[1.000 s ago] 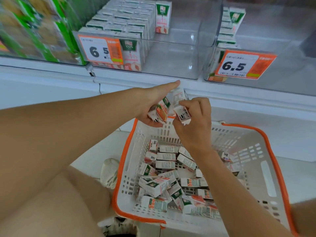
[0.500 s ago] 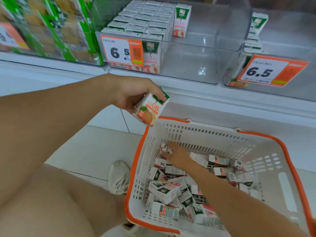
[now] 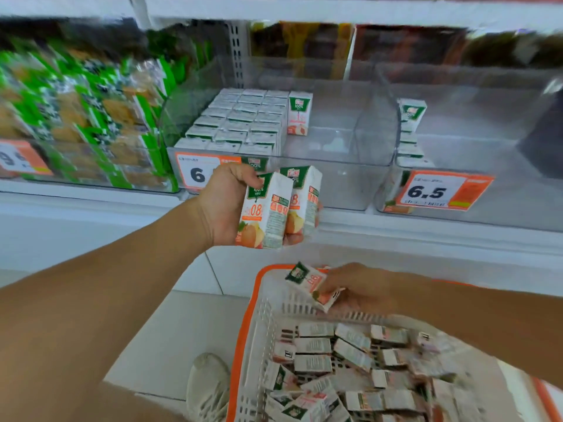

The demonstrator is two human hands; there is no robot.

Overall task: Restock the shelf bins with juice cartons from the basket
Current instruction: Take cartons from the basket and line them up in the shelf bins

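My left hand [image 3: 224, 205] grips two upright juice cartons [image 3: 275, 208] side by side, just in front of the clear shelf bin [image 3: 341, 178]. That bin has rows of cartons [image 3: 240, 123] filling its left part and bare floor on its right. My right hand [image 3: 362, 289] holds one tilted carton [image 3: 313, 284] above the far rim of the white basket with orange trim [image 3: 243, 345]. Several loose cartons [image 3: 344, 360] lie in the basket.
A second clear bin [image 3: 472, 208] to the right holds a single row of cartons [image 3: 411, 129] behind a 6.5 price tag [image 3: 438, 190]. Green snack packs [image 3: 82, 117] fill the bin at left. A grey shoe [image 3: 207, 388] stands on the tiled floor beside the basket.
My right hand came up out of the basket holding a carton. My left hand rose toward the bin with its cartons turned upright. The view tilted up to the shelf.
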